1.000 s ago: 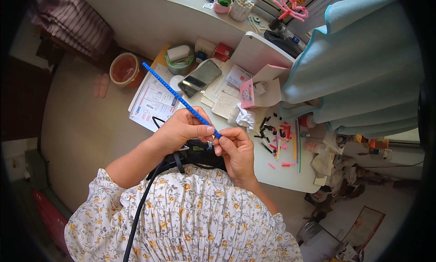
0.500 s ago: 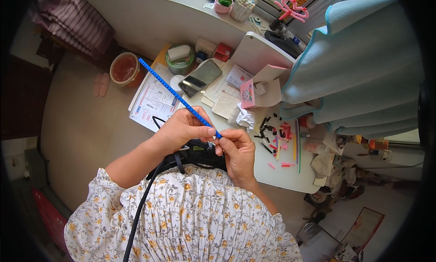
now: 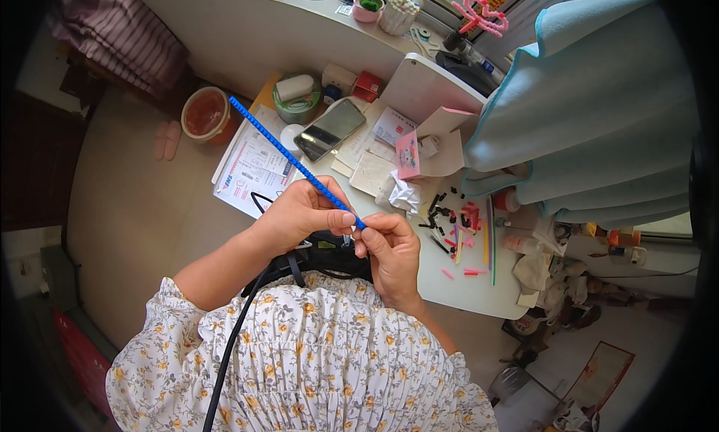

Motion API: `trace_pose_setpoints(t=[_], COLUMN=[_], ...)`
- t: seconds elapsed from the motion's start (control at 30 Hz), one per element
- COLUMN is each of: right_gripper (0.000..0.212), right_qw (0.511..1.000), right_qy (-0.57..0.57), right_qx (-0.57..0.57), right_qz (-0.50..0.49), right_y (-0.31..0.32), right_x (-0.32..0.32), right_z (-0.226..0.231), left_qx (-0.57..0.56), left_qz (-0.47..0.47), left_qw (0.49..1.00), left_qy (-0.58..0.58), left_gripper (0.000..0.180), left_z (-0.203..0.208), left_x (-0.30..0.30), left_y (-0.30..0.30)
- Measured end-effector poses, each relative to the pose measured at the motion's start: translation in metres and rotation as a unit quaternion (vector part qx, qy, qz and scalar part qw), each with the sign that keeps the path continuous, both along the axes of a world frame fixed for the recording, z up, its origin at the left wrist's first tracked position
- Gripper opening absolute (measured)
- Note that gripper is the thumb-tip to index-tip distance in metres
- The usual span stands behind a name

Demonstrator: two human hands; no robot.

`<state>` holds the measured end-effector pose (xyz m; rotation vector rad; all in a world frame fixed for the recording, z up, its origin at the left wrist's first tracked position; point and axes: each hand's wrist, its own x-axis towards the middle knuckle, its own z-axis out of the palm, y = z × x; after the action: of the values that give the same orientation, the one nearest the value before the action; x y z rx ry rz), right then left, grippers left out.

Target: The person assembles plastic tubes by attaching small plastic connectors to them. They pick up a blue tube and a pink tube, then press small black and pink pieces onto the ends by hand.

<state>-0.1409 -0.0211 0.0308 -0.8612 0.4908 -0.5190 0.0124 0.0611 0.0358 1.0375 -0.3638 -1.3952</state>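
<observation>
A long thin blue beaded strip (image 3: 278,148) slants from upper left down to my hands. My left hand (image 3: 299,213) is closed round its lower part. My right hand (image 3: 389,252) pinches the strip's lower tip between thumb and fingertips, close to my left thumb. Both hands hover over the near edge of a white table (image 3: 472,293). Small black, pink and yellow pieces (image 3: 453,226) lie scattered on the table just right of my hands.
A dark phone (image 3: 329,129), printed papers (image 3: 251,170), a crumpled tissue (image 3: 404,194), a tape roll (image 3: 293,102) and small boxes crowd the table. A light blue cloth (image 3: 592,110) hangs at right. An orange bucket (image 3: 204,114) stands on the floor at left.
The strip's far end has dipped slightly and my right fingers have shifted along its tip; both hands stay in place.
</observation>
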Motion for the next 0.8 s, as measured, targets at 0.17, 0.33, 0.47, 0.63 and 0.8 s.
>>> trace_pose_setpoints(t=[0.17, 0.33, 0.47, 0.63, 0.8], right_gripper=[0.008, 0.007, 0.007, 0.008, 0.007], right_qw=[1.0, 0.999, 0.999, 0.999, 0.999], right_qy=[0.002, 0.014, 0.002, -0.006, 0.003], right_qx=[-0.021, -0.047, -0.046, -0.048, -0.052], right_qz=[-0.005, -0.018, -0.021, -0.017, -0.012], right_y=[0.0004, 0.0025, 0.0026, 0.0017, 0.0014], right_x=[-0.0002, -0.0001, -0.0009, -0.001, -0.0009], right_z=[-0.0021, -0.0026, -0.0026, -0.0025, -0.0023], left_qx=[0.005, 0.001, -0.002, 0.003, 0.001], left_qz=[0.005, 0.004, 0.0, 0.001, 0.0], left_qw=[1.0, 1.0, 1.0, 1.0, 1.0], left_qy=[-0.012, -0.023, 0.004, -0.002, -0.006], left_gripper=[0.021, 0.022, 0.021, 0.02, 0.02], left_z=[0.0019, 0.004, 0.0009, 0.0013, 0.0005], left_x=[-0.0004, -0.0011, -0.0013, -0.002, -0.0018], left_y=[0.0001, 0.0, 0.0, -0.0006, -0.0003])
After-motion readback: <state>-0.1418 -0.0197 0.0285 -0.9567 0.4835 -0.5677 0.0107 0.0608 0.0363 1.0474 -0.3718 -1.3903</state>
